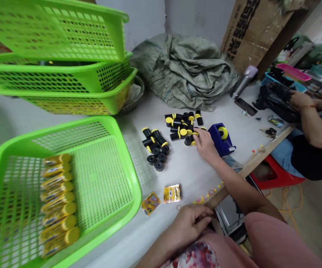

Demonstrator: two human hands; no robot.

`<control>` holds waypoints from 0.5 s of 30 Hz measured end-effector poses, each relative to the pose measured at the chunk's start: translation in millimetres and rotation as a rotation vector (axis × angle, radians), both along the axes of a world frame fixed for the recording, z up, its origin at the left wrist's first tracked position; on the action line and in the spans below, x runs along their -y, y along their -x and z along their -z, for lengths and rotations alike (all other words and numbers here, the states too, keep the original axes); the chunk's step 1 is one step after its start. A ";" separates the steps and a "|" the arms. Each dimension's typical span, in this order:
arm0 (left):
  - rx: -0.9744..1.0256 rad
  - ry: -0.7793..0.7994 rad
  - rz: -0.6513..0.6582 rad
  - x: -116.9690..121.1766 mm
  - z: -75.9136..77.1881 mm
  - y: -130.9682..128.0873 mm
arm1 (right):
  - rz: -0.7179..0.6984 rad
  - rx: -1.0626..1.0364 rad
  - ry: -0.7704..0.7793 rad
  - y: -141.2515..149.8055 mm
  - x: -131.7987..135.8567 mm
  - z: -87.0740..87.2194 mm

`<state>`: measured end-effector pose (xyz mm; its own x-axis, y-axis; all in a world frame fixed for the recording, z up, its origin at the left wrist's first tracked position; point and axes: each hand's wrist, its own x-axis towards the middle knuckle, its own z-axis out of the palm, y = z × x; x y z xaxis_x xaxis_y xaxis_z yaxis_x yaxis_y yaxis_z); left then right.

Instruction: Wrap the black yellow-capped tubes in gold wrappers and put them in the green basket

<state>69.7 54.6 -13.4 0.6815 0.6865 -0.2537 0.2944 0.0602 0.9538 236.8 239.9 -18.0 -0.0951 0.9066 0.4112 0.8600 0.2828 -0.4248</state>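
"Two bare hands, well apart: what's each on?"

"Right hand (204, 146) touches black-and-yellow plastic rollers (182, 128) grouped midway along the white desk (194, 178), beside a blue tape dispenser (219, 139); left hand (190, 225) curls loosely at the near edge."

"Why that green mesh basket (129, 160)?"

"Probably to keep yellow-capped tubes (57, 201) lined up, at the left edge."

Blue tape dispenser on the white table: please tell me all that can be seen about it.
A dark blue plastic tape dispenser carries a yellow tape roll upright at its top. It stands on the white table, beside the person's right hand; whether the hand touches it cannot be told.
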 end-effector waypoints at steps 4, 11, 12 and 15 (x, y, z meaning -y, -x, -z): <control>0.004 0.003 0.000 0.1 0.5 0.0 | -0.055 0.049 0.032 8.7 4.0 -1.5; 0.021 0.000 0.008 0.3 -4.4 -0.6 | -0.092 0.008 0.038 16.9 6.7 -0.4; 0.018 0.002 0.008 0.3 -5.0 -0.8 | -0.087 0.009 0.015 18.6 4.3 -1.5; 0.009 0.001 -0.006 0.5 -5.3 -1.2 | -0.123 0.069 -0.011 27.0 -7.4 -8.0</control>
<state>70.9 54.1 -8.2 0.6797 0.6904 -0.2478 0.2851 0.0625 0.9565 209.7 247.3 -10.0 -0.2336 0.8817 0.4099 0.8457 0.3923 -0.3617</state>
